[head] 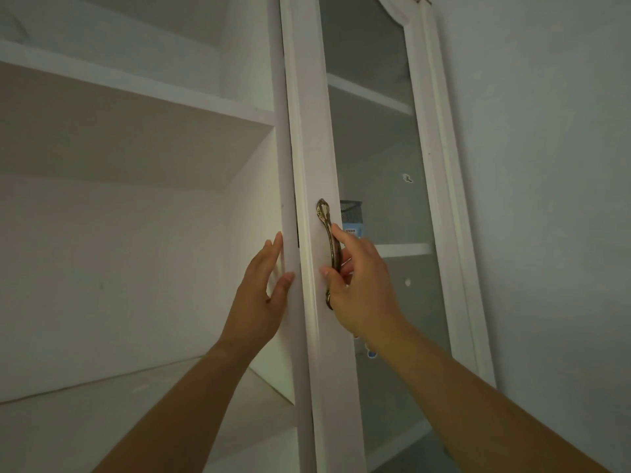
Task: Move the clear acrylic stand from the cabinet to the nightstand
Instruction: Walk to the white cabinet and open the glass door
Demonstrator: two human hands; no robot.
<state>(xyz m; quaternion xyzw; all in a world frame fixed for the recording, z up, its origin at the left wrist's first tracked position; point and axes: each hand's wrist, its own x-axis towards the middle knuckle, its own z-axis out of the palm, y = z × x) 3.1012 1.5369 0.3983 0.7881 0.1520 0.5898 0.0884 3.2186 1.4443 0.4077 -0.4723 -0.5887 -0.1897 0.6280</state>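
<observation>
While both bare forearms reach up and forward from the bottom of the view, the right hand (362, 285) has its grip closed on the brass handle (330, 249) of the white cabinet (239, 107). Fingers (343, 235) of that hand curl behind the handle from its right side, the thumb crosses in front of its lower half, and the wrist bends slightly back with the forearm running down toward the lower right corner. That handle stands upright on the white frame of the glass door (375, 148), and the door's frame lies just right of the cabinet's vertical divider.

Left of the handle, the left hand (264, 291) is open and flat, fingers straight and close together, pointing upward. Its fingertips and thumb rest against the divider's edge, palm turned toward the door, holding nothing. Its forearm slopes down to the lower left.

Further left of the handle is the open compartment, with a white shelf (136, 87) above and another below; no object shows on them. Behind the glass, just right of the handle's top, a dark mesh cup (351, 208) stands on an inner shelf with something pale blue below its rim, partly hidden by the right hand's fingers. A clear acrylic stand cannot be made out anywhere in the view; whether it sits behind the glass I cannot tell. Right of the door is plain grey wall (546, 199).
</observation>
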